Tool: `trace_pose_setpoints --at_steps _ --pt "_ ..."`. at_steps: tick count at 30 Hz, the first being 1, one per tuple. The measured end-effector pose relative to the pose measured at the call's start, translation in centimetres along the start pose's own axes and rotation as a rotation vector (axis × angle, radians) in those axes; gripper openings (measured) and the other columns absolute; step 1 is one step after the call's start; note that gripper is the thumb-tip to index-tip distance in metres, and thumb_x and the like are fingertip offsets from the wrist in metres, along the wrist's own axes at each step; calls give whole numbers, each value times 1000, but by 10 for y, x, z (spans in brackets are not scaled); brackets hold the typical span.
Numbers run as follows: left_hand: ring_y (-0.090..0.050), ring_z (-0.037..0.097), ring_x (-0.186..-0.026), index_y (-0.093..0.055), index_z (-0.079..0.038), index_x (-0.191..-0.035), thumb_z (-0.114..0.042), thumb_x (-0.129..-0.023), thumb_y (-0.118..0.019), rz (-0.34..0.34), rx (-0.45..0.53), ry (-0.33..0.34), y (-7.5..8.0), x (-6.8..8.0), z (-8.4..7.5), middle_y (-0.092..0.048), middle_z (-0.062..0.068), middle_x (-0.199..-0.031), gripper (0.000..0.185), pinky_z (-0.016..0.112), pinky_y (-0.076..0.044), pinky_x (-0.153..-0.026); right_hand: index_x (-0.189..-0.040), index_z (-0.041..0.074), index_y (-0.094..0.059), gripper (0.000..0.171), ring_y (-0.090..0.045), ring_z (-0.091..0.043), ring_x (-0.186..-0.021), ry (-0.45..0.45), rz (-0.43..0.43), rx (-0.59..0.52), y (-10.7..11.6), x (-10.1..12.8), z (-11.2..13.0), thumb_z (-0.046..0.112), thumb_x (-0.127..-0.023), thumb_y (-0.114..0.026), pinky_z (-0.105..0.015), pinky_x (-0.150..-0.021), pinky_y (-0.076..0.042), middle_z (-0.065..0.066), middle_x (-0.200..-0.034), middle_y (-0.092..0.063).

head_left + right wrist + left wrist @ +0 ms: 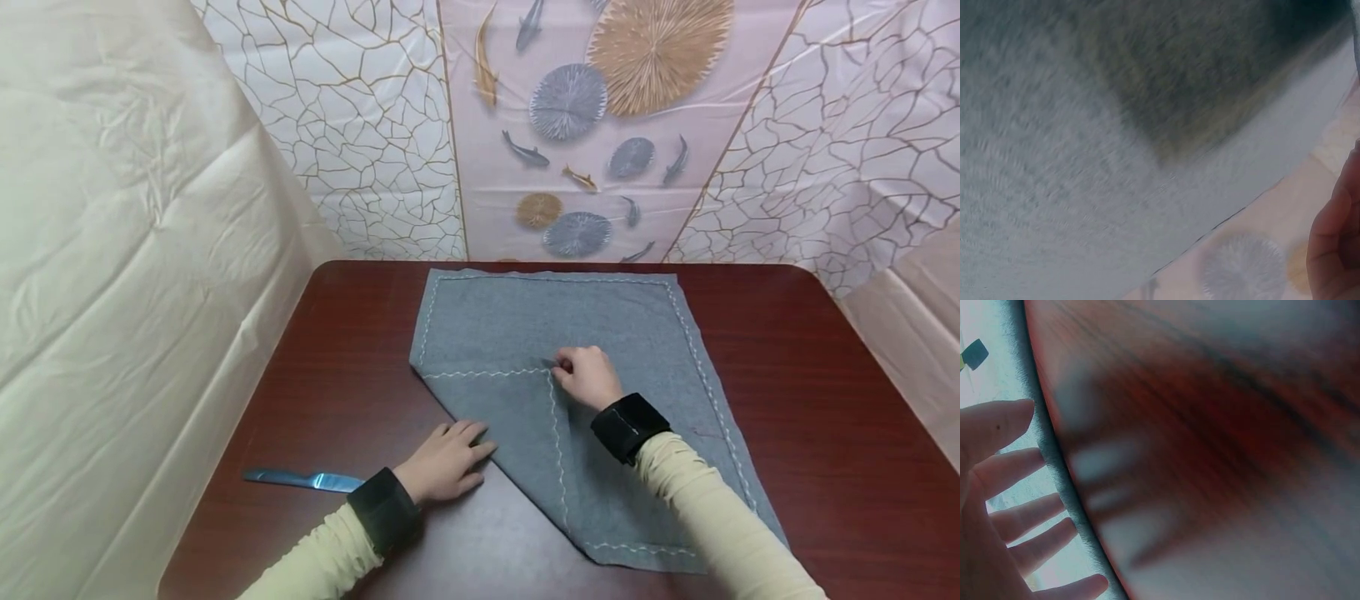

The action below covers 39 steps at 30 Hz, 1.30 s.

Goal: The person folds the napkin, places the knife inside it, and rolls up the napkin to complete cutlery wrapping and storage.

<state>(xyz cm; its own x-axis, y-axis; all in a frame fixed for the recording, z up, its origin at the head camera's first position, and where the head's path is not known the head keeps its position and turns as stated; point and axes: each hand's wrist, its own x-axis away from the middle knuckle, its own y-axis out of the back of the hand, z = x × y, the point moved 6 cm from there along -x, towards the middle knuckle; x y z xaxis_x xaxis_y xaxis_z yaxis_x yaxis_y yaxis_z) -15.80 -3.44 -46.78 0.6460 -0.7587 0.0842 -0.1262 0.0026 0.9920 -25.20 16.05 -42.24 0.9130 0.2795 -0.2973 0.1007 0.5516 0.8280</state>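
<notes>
In the middle, I see the right hand (pixel 588 375) pinch gray cloth (pixel 517 321); lower left, the left hand (pixel 446 462) lies spread.

The left wristband (pixel 385 510) hides one end of the blue knife (pixel 298 479); the right sleeve (pixel 735 512) covers part of the cloth's (pixel 510 321) near edge. The right wrist view cuts off the right hand (pixel 1334 247); the left wrist view blurs the table (pixel 1210 456).

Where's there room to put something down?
The table is bare right of the grey cloth, and left of it, beyond the blue tool. It's crowded where the left hand touches the cloth's fold and the right hand pinches its folded corner.
</notes>
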Motion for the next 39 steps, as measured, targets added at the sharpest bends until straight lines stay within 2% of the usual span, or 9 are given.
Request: trace_pose_setpoints --at_steps 12,21,32,39 --pt "-38 24 -123 -52 -16 -130 -35 -89 -56 -13 -34 22 -4 -10 1 -42 10 -134 45 45 -37 -91 -71 7 -62 9 -43 -11 -49 -29 -21 36 7 -5 -14 5 -78 -67 -29 -50 -34 0 -57 -53" --pt "-37 25 -124 -51 -15 -130 -35 -89 -56 -1 -4 30 -4 -13 0 -41 10 -135 46 46 -36 -92 -64 9 -54 20 -37 -12 -48 -65 -11 48 1 -5 -23 4 -77 -68 -28 -49 -29 2 -54 -45" --pt "-38 26 -122 -52 -14 -128 -34 -89 -56 -22 3 12 -3 -16 -1 -42 12 -133 44 47 -36 -91 -63 9 -54 20 -39 -12 -47 -73 -15 37 0 -7 -28 4 -77 -68 -28 -48 -30 1 -53 -47" --pt "-37 26 -124 -51 -14 -130 -34 -89 -56 -10 8 10 -3 -18 -1 -41 12 -135 45 47 -36 -92 -68 5 -61 11 -46 -14 -49 -78 -39 46 2 -8 -34 4 -76 -69 -31 -49 -36 -2 -56 -55"
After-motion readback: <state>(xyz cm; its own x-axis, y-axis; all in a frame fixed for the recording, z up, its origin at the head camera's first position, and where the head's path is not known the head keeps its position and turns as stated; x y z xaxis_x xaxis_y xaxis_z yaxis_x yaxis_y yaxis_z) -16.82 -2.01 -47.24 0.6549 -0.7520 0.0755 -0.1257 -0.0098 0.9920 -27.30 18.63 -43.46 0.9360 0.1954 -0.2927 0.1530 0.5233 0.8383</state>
